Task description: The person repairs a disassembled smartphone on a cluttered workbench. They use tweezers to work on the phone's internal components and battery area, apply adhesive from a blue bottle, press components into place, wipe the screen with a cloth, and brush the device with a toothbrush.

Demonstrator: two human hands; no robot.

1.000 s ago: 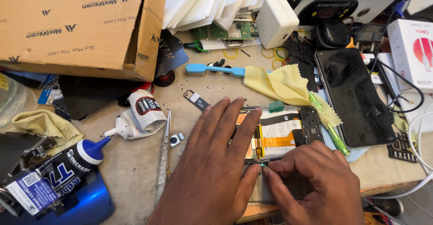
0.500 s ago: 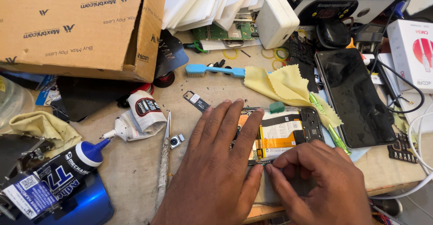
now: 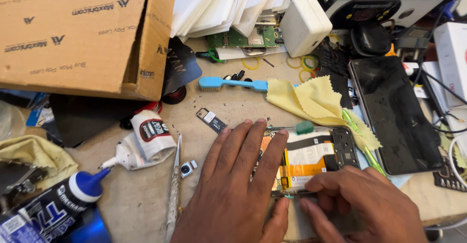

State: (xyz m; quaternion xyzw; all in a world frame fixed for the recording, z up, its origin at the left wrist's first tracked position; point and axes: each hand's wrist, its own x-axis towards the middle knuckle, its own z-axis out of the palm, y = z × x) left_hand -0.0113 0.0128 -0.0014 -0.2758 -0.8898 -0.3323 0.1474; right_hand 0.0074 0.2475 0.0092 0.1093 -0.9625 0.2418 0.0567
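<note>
An opened phone (image 3: 318, 158) lies back-up on the workbench, its white and orange battery and black circuit board showing. My left hand (image 3: 233, 184) lies flat over the phone's left half, fingers spread and pressing it down. My right hand (image 3: 360, 206) is at the phone's near edge, thumb and forefinger pinched against the frame; a small teal piece shows at that edge between my hands. I cannot tell whether the fingers hold a tool. A small green pick (image 3: 305, 127) rests on the phone's far edge.
Metal tweezers (image 3: 174, 184) and a small camera module (image 3: 186, 169) lie left of my hand. A glue tube (image 3: 143, 140), blue-capped bottle (image 3: 58, 206), cardboard box (image 3: 82, 33), blue brush (image 3: 232, 83), yellow cloth (image 3: 311, 99), SIM tray (image 3: 211, 120) and black glass panel (image 3: 396, 111) surround the phone.
My right hand's fingers have shifted slightly along the phone's near edge. My left hand stays pressed on the phone.
</note>
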